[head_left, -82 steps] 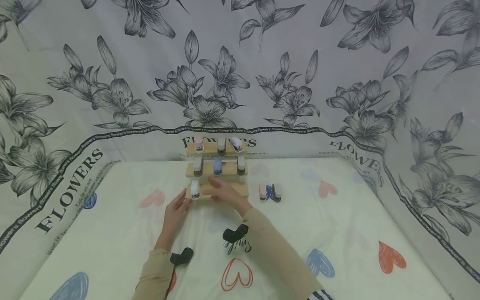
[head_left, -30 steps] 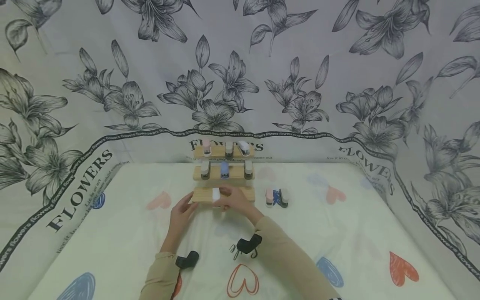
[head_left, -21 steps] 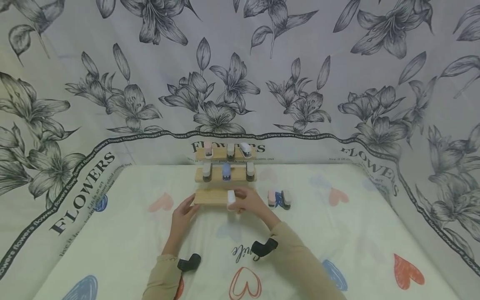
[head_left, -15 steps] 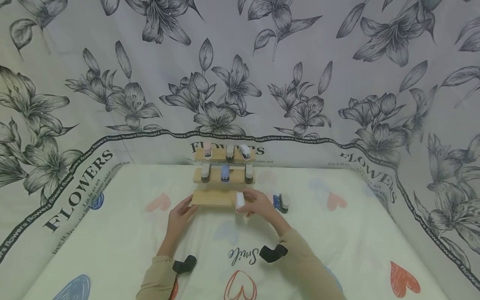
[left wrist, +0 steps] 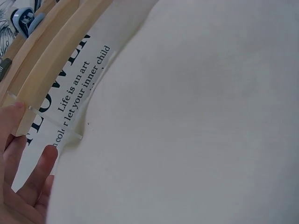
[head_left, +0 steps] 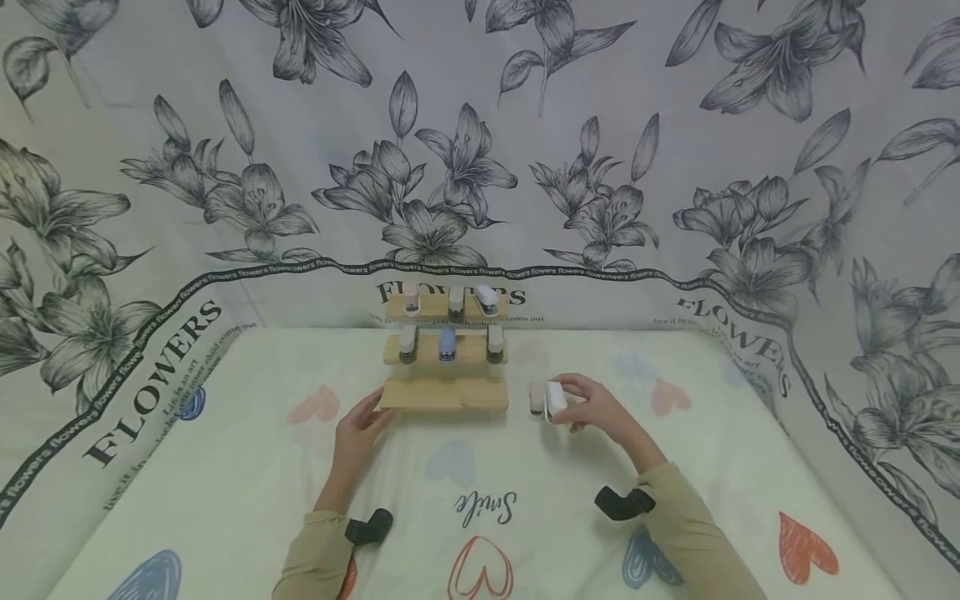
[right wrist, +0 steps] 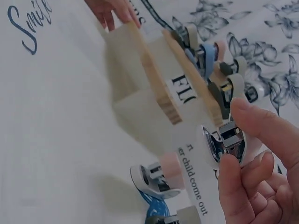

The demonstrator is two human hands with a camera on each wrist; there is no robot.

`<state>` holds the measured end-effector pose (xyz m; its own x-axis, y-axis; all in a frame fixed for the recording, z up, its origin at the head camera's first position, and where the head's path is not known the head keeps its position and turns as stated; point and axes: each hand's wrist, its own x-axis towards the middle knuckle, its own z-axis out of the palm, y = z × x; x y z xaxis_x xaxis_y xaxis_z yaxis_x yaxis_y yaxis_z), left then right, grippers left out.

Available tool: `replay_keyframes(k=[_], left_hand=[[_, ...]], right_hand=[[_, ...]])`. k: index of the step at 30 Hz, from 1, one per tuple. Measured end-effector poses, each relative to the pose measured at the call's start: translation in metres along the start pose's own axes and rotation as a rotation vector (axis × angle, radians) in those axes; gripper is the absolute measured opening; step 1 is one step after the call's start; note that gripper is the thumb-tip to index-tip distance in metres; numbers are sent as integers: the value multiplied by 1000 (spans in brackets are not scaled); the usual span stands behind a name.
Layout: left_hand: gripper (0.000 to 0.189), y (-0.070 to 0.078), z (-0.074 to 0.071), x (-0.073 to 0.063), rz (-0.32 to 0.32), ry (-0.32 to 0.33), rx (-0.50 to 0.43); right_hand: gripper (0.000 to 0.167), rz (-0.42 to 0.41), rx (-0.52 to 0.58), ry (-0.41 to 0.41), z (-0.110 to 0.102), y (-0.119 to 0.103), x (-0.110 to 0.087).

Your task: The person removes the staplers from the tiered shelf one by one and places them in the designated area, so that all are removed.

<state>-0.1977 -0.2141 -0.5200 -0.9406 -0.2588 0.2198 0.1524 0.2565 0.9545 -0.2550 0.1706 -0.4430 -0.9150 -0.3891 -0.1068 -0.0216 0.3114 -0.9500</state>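
Observation:
My right hand pinches a small white stapler between thumb and fingers, to the right of a three-tier wooden rack. In the right wrist view the stapler's metal mechanism faces the camera. Close beside it is a pink stapler on the cloth; a grey stapler shows in the right wrist view but is covered in the head view. With thumb and fingers, my left hand holds the left end of the rack's bare lowest shelf.
On the middle shelf stand a blue stapler and two grey ones. The top shelf carries a pink stapler, a grey one and a white one. A flower-print curtain rises behind the cloth-covered table.
My right hand took hold of the white stapler at the lowest shelf's left end, moved it right along the shelf and carried it off to beside the pink stapler. My left hand stays at the rack.

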Motion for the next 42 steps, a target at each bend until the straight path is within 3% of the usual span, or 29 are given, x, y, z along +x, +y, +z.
replay_keyframes(k=[8, 12, 18, 25, 31, 37, 42], left_hand=[[47, -3, -2, -3, -32, 17, 3], [42, -2, 0, 0, -6, 47, -15], [42, -3, 3, 3, 19, 77, 45], [46, -6, 3, 1, -1, 58, 82], [47, -3, 2, 5, 21, 38, 69], [40, -3, -7, 1, 6, 100, 101], [42, -5, 0, 2, 4, 66, 122]], right_hand=[[65, -14, 20, 44, -27, 3, 2], [66, -21, 25, 83, -40, 6, 3], [65, 3, 68, 103, -52, 22, -1], [64, 54, 174, 85, -56, 40, -6], [65, 87, 156, 95, -59, 51, -5], [66, 96, 219, 53, -51, 58, 3], [65, 120, 247, 133, -53, 63, 1]])
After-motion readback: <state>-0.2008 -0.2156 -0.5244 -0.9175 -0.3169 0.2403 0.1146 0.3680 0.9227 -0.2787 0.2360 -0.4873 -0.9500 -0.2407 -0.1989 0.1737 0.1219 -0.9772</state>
